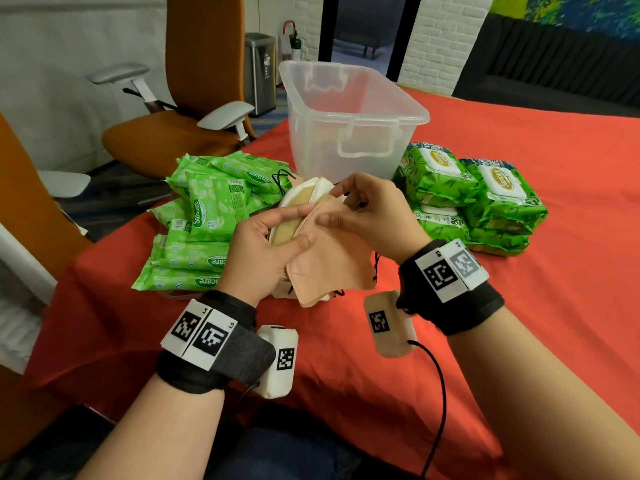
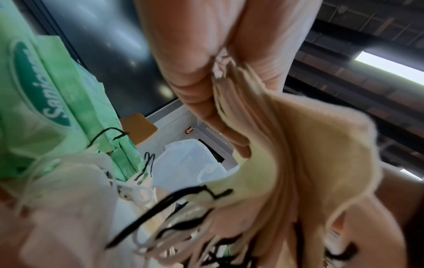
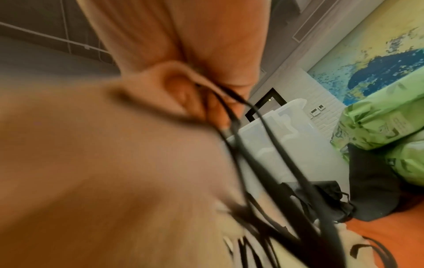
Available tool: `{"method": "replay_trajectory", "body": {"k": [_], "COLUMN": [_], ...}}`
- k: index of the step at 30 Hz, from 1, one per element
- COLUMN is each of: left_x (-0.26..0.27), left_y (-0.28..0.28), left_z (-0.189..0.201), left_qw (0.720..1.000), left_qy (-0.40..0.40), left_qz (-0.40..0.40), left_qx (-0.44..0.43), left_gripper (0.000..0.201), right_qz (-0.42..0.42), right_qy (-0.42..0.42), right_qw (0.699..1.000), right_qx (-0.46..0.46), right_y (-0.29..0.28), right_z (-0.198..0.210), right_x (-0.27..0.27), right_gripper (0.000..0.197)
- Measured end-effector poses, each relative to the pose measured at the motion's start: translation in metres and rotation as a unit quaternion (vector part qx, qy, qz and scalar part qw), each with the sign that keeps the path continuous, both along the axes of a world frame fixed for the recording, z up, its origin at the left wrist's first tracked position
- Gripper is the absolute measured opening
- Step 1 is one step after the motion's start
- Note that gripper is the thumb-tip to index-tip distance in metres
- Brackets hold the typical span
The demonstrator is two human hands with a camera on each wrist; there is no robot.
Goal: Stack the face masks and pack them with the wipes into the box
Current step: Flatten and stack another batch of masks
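A stack of folded face masks (image 1: 329, 258), peach, tan and white with black ear loops, is lifted over the red table in front of me. My left hand (image 1: 273, 240) grips the stack's left edge, thumb on top, fingers beneath; in the left wrist view the mask edges (image 2: 286, 145) sit pinched between its fingers. My right hand (image 1: 363, 209) pinches the stack's upper right edge near the black loops (image 3: 263, 145). The clear plastic box (image 1: 346, 116) stands just behind. Small green wipes packs (image 1: 214, 216) lie at the left, larger wipes packs (image 1: 485, 195) at the right.
A red cloth (image 1: 519, 323) covers the table. Orange office chairs (image 1: 194, 98) and a steel bin (image 1: 259, 71) stand beyond the table's left edge. More loose masks (image 2: 80, 199) lie under the held stack, and a dark mask (image 3: 325, 199) rests beside the big packs.
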State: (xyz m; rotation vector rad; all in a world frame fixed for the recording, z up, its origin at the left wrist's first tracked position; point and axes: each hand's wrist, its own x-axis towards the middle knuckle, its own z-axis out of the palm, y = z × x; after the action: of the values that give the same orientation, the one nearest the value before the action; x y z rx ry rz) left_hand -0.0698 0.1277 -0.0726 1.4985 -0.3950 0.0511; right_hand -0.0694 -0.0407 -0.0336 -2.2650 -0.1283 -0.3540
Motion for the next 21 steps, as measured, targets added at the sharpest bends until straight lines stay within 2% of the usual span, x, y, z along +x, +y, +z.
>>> {"method": "replay_trajectory", "body": {"k": [3,6,12,17,21], "left_x": [0.0,0.001,0.007,0.004,0.003], "left_y": [0.0,-0.001,0.004,0.003,0.001], "left_z": [-0.001,-0.002,0.0,0.0,0.0], "left_qw": [1.0,1.0,0.998,0.999,1.0], "left_qy": [-0.005,-0.003,-0.004,-0.014,-0.009], "left_qz": [0.011,0.03,0.056,0.032,0.017], "left_qx": [0.003,-0.005,-0.017,0.0,-0.004], "left_gripper": [0.036,0.032,0.021,0.018,0.02], "right_qz": [0.025,0.054,0.142,0.133,0.088], "right_qy": [0.041,0.029,0.055,0.073,0.058], "right_qw": [0.998,0.998,0.986,0.988,0.994], "right_qx": [-0.029,-0.026,0.068,0.035,0.012], "right_y": [-0.003,-0.006,-0.016,-0.019,-0.013], "right_z": [0.001,0.001,0.01,0.024,0.02], "right_x": [-0.001,-0.002,-0.004,-0.001,0.003], "right_gripper": [0.032,0.037,0.032,0.047,0.037]}}
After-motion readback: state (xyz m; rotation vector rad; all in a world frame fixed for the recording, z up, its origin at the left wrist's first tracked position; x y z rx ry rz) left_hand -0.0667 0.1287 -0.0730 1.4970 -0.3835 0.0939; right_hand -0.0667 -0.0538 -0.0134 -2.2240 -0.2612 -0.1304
